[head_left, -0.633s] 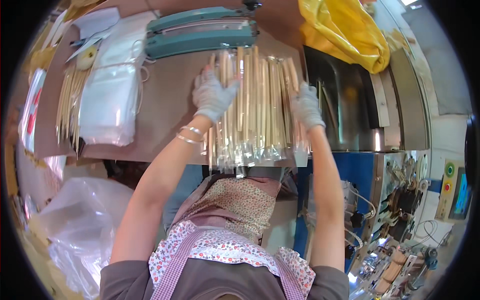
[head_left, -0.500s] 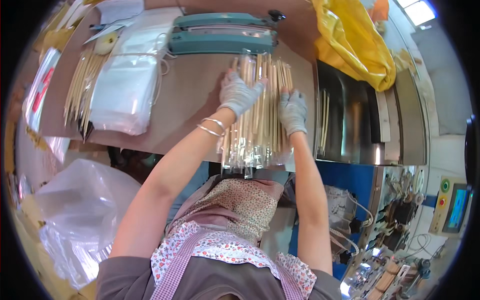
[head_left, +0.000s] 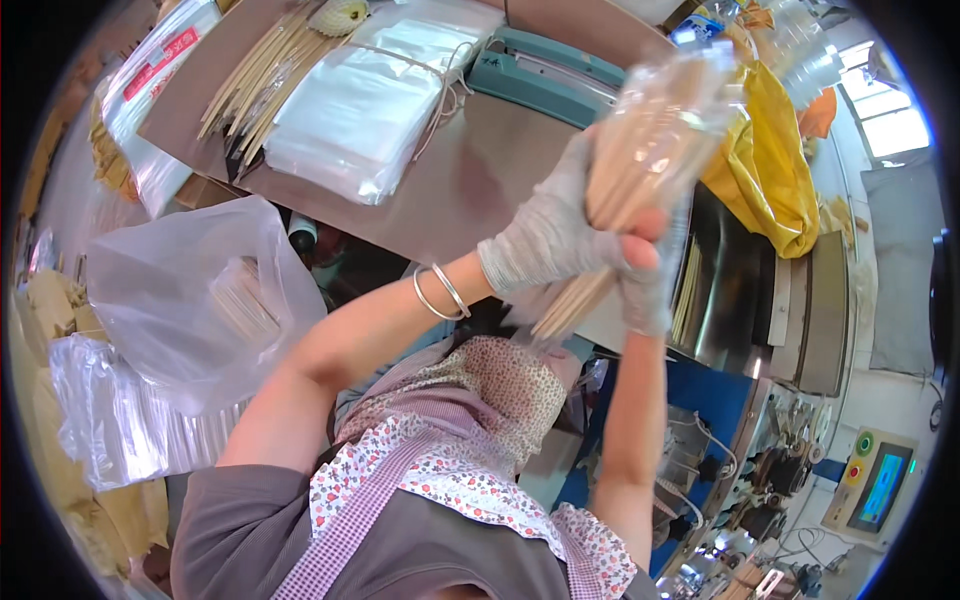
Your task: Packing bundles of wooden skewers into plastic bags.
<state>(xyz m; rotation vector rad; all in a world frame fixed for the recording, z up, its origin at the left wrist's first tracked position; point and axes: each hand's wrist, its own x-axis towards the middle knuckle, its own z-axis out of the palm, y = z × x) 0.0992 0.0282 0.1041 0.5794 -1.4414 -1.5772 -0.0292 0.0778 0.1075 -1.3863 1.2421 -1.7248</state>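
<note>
A thick bundle of chopsticks [head_left: 650, 150] in clear plastic sleeves is raised above the table, tilted with its top toward the upper right and blurred by motion. My left hand [head_left: 553, 228], in a pale fingertip-free glove, wraps round its middle from the left. On the other side my right hand [head_left: 648, 285], gloved alike, closes on the same bundle, its fingers partly hidden behind it. The lower stick ends poke out below my hands toward my apron.
On the table [head_left: 430, 180] lie a stack of clear plastic bags [head_left: 345, 125], loose chopsticks [head_left: 262, 70] and a teal bag sealer [head_left: 535, 80]. A translucent bag [head_left: 170, 290] with sticks inside stands lower left. To the right are a yellow sack [head_left: 775, 165], a dark metal tray [head_left: 725, 270] and machinery [head_left: 780, 450].
The spread chopsticks have been gathered into one bundle and lifted off the table, up and to the right. Both hands have closed round it, and the view has turned.
</note>
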